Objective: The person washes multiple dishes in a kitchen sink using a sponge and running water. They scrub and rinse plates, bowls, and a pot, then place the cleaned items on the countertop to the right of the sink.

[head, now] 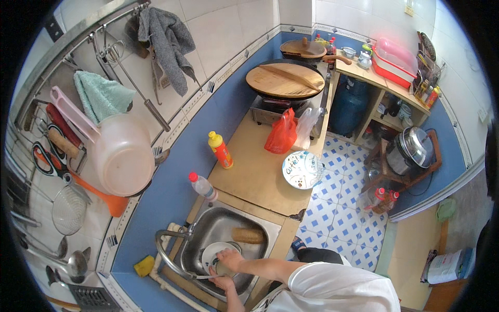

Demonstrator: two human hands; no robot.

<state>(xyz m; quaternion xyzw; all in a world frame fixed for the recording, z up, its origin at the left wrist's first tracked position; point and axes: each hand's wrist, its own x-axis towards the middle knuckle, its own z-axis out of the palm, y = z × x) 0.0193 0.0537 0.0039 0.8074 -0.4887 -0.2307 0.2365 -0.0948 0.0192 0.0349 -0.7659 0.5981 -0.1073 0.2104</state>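
In the stainless steel sink (261,223), a white bowl (210,250) is tilted between my two hands. My left hand (223,281) grips its lower edge beside the stream of water from the curved faucet (158,238). Fingers of my right hand (230,260) reach over the bowl's inside, pressing on a pale item (223,270) that my hands partly cover; I cannot tell what it is. Another dish rim shows behind the bowl. Above my right hand, a brown, rough cylindrical item (248,235) lies in the basin.
A patterned plate (301,170) overhangs the counter edge. Along the counter stand a clear plastic bottle (203,186), a yellow-capped bottle (221,150), a red plastic bag (281,132) and a lidded wok (284,80). A yellow sponge (144,266) sits behind the faucet. Utensils and a pink dipper (124,156) hang left.
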